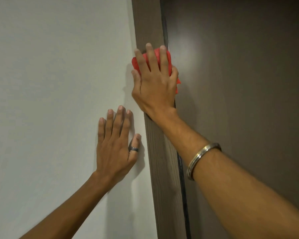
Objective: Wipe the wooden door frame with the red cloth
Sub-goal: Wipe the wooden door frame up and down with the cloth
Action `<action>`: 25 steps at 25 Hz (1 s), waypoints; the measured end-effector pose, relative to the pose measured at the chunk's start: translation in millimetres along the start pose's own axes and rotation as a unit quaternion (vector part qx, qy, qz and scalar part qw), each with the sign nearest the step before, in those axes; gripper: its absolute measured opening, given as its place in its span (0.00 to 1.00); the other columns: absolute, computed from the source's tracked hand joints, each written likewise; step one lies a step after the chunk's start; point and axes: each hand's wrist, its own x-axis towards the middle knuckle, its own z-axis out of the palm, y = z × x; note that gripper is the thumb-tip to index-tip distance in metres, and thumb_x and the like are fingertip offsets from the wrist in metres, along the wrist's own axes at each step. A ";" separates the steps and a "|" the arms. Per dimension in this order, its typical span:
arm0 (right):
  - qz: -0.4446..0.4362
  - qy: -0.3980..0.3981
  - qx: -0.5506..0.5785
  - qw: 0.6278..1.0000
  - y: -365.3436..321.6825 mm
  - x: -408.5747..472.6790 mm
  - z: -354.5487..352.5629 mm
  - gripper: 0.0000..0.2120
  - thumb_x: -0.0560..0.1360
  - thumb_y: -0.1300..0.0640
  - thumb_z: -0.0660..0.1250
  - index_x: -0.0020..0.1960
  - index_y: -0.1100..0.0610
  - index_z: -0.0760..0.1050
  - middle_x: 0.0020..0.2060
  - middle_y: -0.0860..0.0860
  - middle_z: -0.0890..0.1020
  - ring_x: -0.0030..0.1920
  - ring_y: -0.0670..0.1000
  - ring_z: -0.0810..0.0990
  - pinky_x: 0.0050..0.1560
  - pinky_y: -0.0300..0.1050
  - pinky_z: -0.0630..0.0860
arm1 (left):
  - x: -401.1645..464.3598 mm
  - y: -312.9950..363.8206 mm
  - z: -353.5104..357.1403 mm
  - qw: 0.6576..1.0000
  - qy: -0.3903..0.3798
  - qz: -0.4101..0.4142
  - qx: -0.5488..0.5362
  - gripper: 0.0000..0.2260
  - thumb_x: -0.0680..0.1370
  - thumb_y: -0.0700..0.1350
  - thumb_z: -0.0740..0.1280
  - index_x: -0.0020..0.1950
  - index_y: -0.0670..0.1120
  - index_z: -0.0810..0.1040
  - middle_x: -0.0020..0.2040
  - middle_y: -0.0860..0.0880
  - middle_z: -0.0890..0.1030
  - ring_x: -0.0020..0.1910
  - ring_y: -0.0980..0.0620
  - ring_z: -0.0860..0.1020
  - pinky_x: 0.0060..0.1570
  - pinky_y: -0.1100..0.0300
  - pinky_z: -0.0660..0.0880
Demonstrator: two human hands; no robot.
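The brown wooden door frame [164, 169] runs as a vertical strip through the middle of the view. My right hand [155, 83] lies flat on it, fingers spread, pressing the red cloth [136, 63] against the wood. Most of the cloth is hidden under the palm, with red edges showing at the fingers and at the right. My left hand [116, 145] rests flat on the white wall [50, 83], fingers apart, just left of the frame and lower than the right hand. It holds nothing.
A dark brown door [240, 83] fills the right side, separated from the frame by a narrow dark gap [182, 178]. A metal bangle [202, 159] sits on my right wrist and a dark ring [134, 149] on my left thumb.
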 end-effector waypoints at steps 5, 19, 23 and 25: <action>0.002 -0.010 -0.004 1.000 3.5 -134.3 2.1 0.28 0.83 0.43 0.57 0.82 0.49 0.65 0.82 0.54 0.65 0.83 0.62 0.60 0.76 0.67 0.65 | -61.6 13.5 3.6 0.999 -0.035 -0.011 -0.021 0.33 0.84 0.54 0.58 0.85 0.41 0.55 0.86 0.40 0.52 0.85 0.39 0.49 0.83 0.39 0.45; -0.036 -0.049 -0.008 0.998 21.2 -256.4 -9.3 0.29 0.83 0.42 0.60 0.81 0.50 0.65 0.81 0.55 0.67 0.82 0.60 0.59 0.77 0.69 0.64 | -125.0 -5.0 19.0 0.996 -0.047 0.040 0.066 0.32 0.86 0.59 0.50 0.87 0.49 0.45 0.86 0.43 0.50 0.85 0.43 0.45 0.83 0.43 0.43; -0.028 -0.047 -0.022 0.998 17.9 -283.9 -9.7 0.28 0.84 0.42 0.60 0.81 0.50 0.65 0.80 0.56 0.69 0.81 0.62 0.59 0.76 0.71 0.64 | -131.6 -5.0 18.6 0.996 -0.048 0.034 0.069 0.32 0.87 0.58 0.53 0.86 0.46 0.48 0.85 0.40 0.54 0.85 0.43 0.46 0.82 0.44 0.41; -0.008 -0.062 -0.034 0.997 14.2 -313.9 -15.0 0.27 0.85 0.42 0.58 0.81 0.50 0.65 0.80 0.55 0.69 0.81 0.61 0.59 0.75 0.70 0.66 | -144.9 2.1 18.5 0.996 -0.056 0.013 0.061 0.31 0.86 0.57 0.55 0.86 0.45 0.52 0.85 0.39 0.56 0.85 0.38 0.50 0.82 0.45 0.39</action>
